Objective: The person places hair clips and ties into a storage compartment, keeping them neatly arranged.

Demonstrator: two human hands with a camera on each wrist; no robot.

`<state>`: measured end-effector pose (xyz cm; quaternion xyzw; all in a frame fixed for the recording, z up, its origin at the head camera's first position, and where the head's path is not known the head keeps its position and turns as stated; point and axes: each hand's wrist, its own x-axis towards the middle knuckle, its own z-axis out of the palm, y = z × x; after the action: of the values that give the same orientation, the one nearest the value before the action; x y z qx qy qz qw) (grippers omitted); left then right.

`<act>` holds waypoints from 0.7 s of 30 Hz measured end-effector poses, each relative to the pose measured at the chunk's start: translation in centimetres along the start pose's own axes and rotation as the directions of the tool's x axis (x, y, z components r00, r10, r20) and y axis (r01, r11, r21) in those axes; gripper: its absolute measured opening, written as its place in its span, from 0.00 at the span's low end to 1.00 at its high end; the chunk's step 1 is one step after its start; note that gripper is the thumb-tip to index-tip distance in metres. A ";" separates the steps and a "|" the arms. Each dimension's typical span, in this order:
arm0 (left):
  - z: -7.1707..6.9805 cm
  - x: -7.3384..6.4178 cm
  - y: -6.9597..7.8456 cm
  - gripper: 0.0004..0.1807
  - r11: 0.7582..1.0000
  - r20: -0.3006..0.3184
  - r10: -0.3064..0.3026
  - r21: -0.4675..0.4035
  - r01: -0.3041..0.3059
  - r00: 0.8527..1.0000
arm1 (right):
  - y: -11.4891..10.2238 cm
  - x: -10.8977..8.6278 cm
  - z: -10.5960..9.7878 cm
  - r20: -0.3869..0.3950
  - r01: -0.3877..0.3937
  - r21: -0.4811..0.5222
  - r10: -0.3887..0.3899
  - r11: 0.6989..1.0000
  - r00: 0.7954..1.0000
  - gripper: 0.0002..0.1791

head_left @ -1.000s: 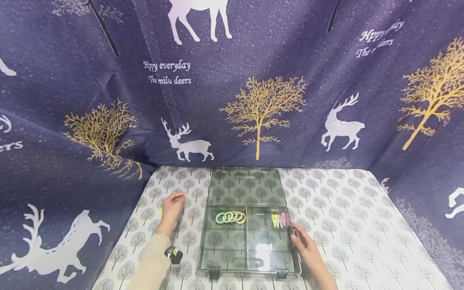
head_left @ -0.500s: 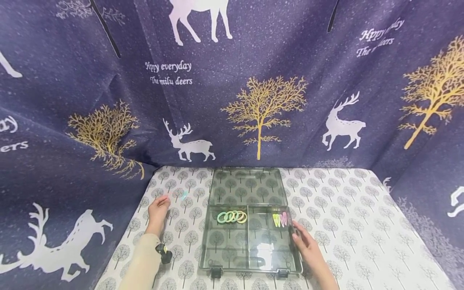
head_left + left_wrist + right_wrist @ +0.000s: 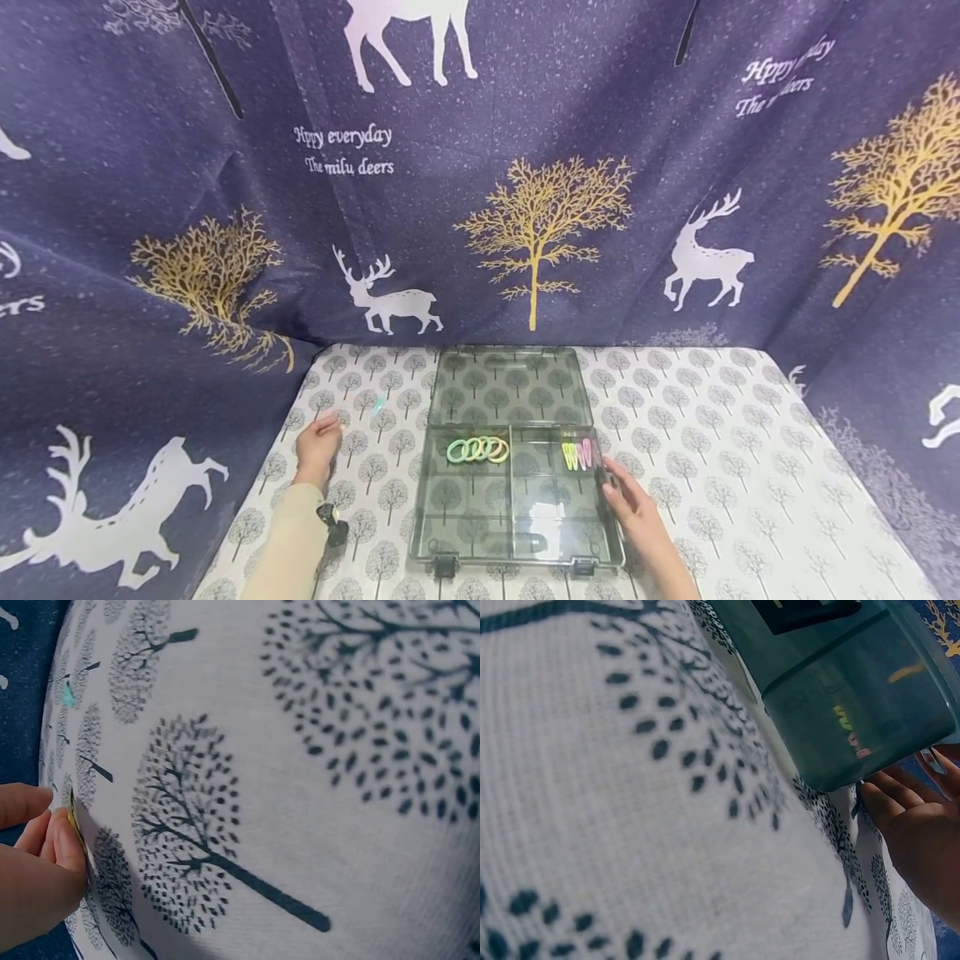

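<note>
A translucent grey-green compartment box (image 3: 512,500) lies with its lid (image 3: 513,356) folded back. Several pastel hair ties (image 3: 477,450) overlap in its back left compartment. Yellow and pink hair clips (image 3: 577,455) stand in a row at the back right. Left of the box, my left hand (image 3: 318,442) is low over the cloth; its curled fingers hold a thin yellow hair clip (image 3: 73,817), mostly hidden. A small teal piece (image 3: 378,406) lies beyond that hand. My right hand (image 3: 633,507) rests against the box's right wall, with its fingers (image 3: 885,796) fairly straight.
A white tree-print cloth (image 3: 712,467) covers the table. Dark blue deer-print fabric (image 3: 480,208) hangs behind and on both sides. Two latches (image 3: 446,567) stick out from the box's front edge.
My left hand has moved left and slightly nearer, uncovering the teal piece. The yellow piece seen beside it earlier is now under its fingers. My right hand stays at the box.
</note>
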<state>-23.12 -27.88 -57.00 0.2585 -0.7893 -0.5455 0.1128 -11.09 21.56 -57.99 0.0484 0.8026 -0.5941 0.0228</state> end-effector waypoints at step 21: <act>0.0 -0.3 -0.4 0.06 0.971 -0.016 0.056 0.233 -0.050 0.998 | 0.0 0.1 0.1 0.006 -0.030 0.012 0.030 0.999 1.000 0.29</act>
<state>-22.75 -27.86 -57.28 0.2550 -0.8528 -0.4433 0.1053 -11.14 21.51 -58.03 0.0589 0.7982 -0.5986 0.0336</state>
